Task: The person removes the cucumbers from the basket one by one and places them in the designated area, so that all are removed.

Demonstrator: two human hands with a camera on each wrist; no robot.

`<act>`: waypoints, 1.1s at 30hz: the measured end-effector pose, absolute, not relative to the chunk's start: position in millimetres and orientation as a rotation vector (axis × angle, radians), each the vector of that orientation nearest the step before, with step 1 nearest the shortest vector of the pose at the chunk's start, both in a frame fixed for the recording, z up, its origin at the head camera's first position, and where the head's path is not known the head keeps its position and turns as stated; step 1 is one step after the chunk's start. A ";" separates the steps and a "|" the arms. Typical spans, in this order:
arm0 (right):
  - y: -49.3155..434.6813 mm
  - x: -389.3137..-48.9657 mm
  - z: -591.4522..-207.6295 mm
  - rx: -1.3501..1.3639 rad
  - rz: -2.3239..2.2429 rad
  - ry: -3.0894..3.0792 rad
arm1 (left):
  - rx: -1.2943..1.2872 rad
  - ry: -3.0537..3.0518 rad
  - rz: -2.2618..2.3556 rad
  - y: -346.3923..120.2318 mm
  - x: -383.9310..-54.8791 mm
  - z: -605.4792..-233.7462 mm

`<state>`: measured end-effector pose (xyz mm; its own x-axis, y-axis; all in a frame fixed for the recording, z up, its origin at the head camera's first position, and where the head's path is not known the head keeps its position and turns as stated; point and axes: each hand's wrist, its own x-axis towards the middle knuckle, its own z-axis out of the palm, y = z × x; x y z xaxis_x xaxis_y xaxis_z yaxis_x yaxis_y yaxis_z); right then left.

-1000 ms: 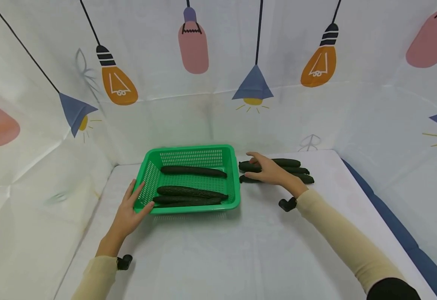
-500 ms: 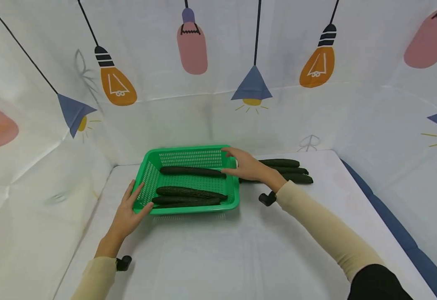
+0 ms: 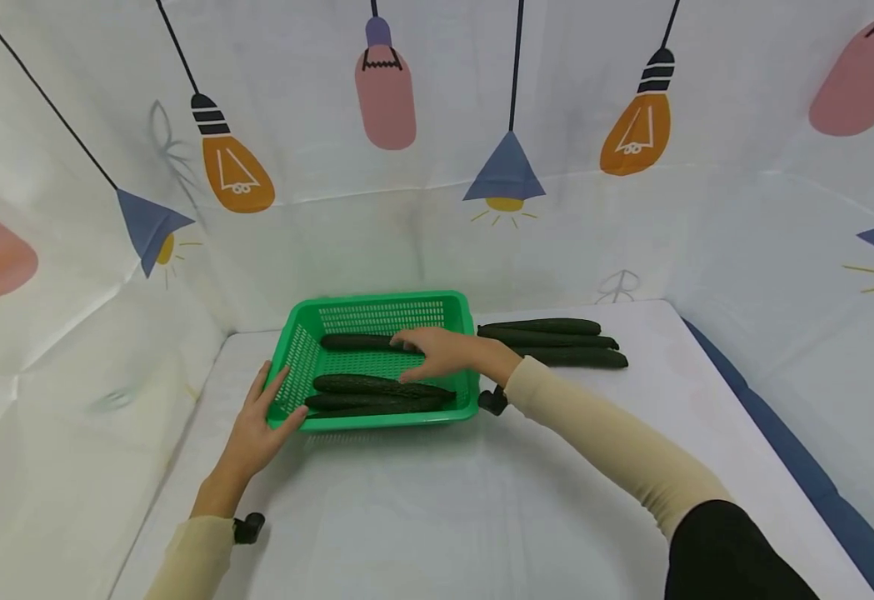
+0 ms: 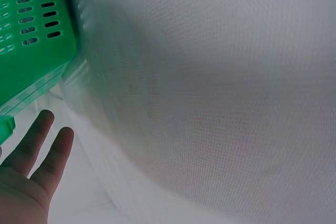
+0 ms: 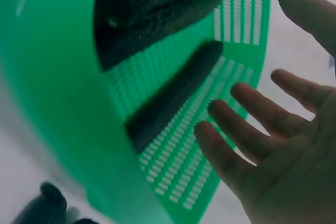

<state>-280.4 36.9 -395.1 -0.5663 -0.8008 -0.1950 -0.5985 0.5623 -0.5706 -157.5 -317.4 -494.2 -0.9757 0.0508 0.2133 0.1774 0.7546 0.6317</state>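
Observation:
A green plastic basket (image 3: 392,422) with slotted walls stands on the white-covered table. Inside, one dark green cucumber (image 3: 352,342) lies toward the back, partly covered by my right hand (image 3: 444,350). More cucumbers (image 3: 377,385) lie side by side along the basket's front. Above the basket's right half, that right hand hovers with spread fingers; in the right wrist view its palm (image 5: 283,171) holds nothing. My left hand (image 3: 255,433) rests its extended fingers at the basket's left side; two straight fingers (image 4: 52,163) show in the left wrist view.
Several cucumbers (image 3: 567,357) lie side by side on the table, right of the basket. A white cloth wall (image 3: 437,242) printed with lamps rises just behind the table. Dark blue fabric (image 3: 781,442) runs along the table's right edge.
My right hand has moved left from the cucumbers on the table, across the basket's right rim, to above its inside, holding nothing. The left hand and the basket have stayed in place.

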 end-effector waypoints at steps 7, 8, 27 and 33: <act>17.7 -275.1 -400.9 -1.147 -0.588 2.259 | -0.184 -2.771 -1.011 -316.9 -158.8 -491.9; 14.9 -274.7 -400.7 -1.155 -0.587 2.249 | -0.184 -2.771 -1.008 -316.9 -159.0 -491.7; -20.0 -283.9 -419.7 -1.225 -0.401 2.123 | -0.160 -2.781 -0.984 -315.6 -157.8 -491.4; -25.4 -283.4 -428.1 -1.186 -0.361 2.081 | -0.162 -2.777 -0.982 -314.9 -156.5 -494.8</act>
